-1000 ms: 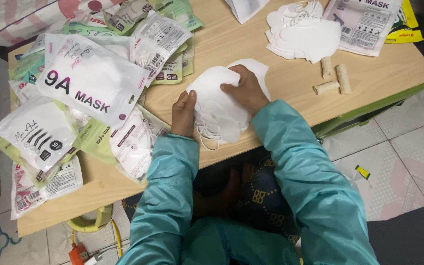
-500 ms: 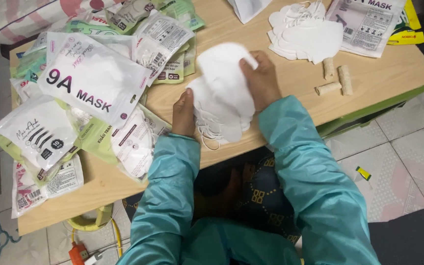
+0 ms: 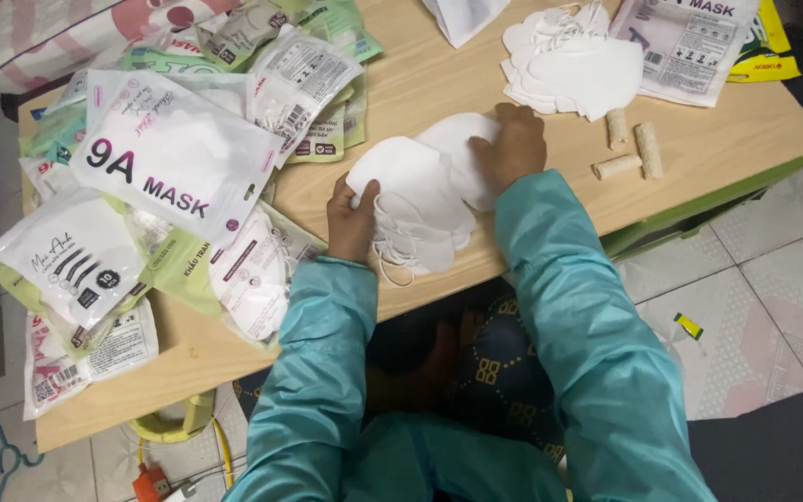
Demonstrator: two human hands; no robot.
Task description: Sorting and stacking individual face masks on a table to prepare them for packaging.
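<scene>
A stack of white face masks (image 3: 420, 200) lies near the front edge of the wooden table (image 3: 439, 74), ear loops hanging off its near side. My left hand (image 3: 353, 221) grips the stack's left edge, thumb on top. My right hand (image 3: 515, 144) presses flat on a single white mask (image 3: 457, 139) lying on the stack's far right side. Both arms wear teal sleeves.
Sealed mask packets (image 3: 174, 167) are heaped across the table's left half. A second pile of loose white masks (image 3: 564, 65) and a flat packet (image 3: 690, 42) lie at the back right, with three small paper rolls (image 3: 629, 149) beside them. An orange plug (image 3: 152, 483) lies on the tiled floor.
My right hand lifted one mask up from the stack half a second ago and has now laid it down on the stack's far right. My left hand stayed on the stack.
</scene>
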